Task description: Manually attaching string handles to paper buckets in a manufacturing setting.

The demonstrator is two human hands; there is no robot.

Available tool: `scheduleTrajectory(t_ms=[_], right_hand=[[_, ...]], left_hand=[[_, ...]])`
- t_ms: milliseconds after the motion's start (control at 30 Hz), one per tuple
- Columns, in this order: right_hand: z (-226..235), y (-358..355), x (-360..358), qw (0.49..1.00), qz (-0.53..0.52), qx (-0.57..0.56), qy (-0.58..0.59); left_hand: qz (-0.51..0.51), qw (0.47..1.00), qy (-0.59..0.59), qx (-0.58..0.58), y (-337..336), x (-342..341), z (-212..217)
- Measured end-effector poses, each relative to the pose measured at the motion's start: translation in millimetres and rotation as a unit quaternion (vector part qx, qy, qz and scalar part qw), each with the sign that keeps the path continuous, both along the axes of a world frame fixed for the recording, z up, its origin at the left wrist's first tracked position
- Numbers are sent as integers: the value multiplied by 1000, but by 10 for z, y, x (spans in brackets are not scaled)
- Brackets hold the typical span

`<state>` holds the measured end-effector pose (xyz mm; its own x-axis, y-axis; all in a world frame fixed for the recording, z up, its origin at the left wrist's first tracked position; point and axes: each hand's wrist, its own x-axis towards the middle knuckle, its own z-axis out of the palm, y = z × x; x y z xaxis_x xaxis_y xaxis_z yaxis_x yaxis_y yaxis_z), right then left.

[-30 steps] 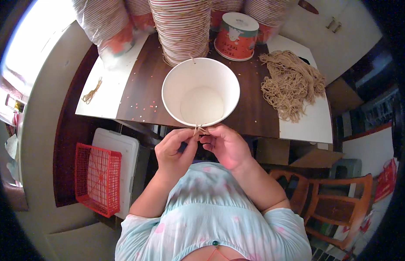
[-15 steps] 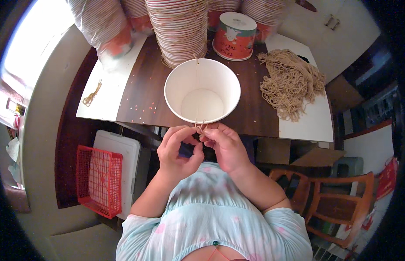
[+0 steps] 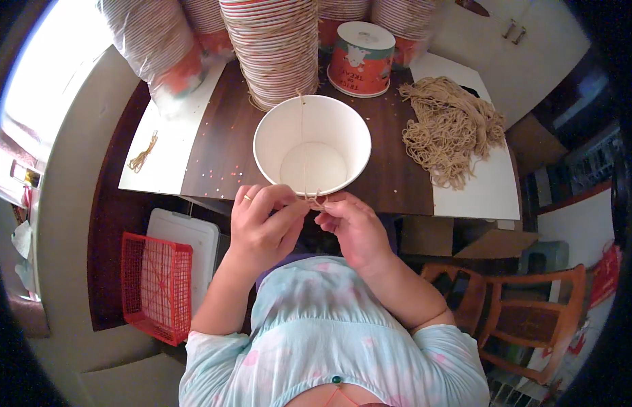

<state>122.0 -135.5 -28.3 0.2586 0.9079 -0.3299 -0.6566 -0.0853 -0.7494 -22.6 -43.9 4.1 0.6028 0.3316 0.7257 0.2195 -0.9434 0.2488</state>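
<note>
At the left, a red plastic openwork basket (image 3: 157, 289) leans before a pale flat plastic lid (image 3: 194, 234). Above it, a small looped bundle of tan cord (image 3: 143, 153) lies lengthwise away from the person on the white left part of the brown-and-white table (image 3: 214, 152). Behind stand a plastic-wrapped stack of buckets (image 3: 150, 47) and a tall, slightly tilted stack of red-and-white rims (image 3: 272, 57).

The left hand (image 3: 260, 227), a ring on one finger, has thumb and forefinger together, pinched on a thin tan cord (image 3: 303, 146) just beside the near rim of a round white bucket (image 3: 346, 146). The bucket is near the table's front edge, its mouth facing up toward the camera, its long axis running from mouth down to base. The cord stretches from the far rim across the mouth, pointing toward the person. The right hand (image 3: 359, 234) has its thumb and forefinger clamped on the cord at the near rim.

Farther right, an orange-red printed paper bucket (image 3: 361, 61) rests mouth down, its axis upright, and a tangled heap of tan cord (image 3: 452, 129) spreads over brown and white tabletop.
</note>
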Motion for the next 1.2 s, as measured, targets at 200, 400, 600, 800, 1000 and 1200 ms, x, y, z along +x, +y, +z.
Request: scheduleTrajectory(t_ms=[200,400,600,800,1000,1200], right_hand=[[23,13,25,1000,-16,-11,-9],[-43,26,19,999,-21,31,-24],[-38,39,0,998,-20,52,-42],[23,21,22,999,-45,-4,-21],[-114,-13,165,997,-36,-5,-74],[-50,-40,242,989,-26,23,-147]], left_hand=[[-2,1000,19,-13,-1,55,139],[-36,998,49,-19,34,56,167],[-65,994,86,-5,109,73,153],[-50,995,85,-10,110,47,170],[-35,997,61,27,187,60,170],[-34,997,61,29,170,144,222]])
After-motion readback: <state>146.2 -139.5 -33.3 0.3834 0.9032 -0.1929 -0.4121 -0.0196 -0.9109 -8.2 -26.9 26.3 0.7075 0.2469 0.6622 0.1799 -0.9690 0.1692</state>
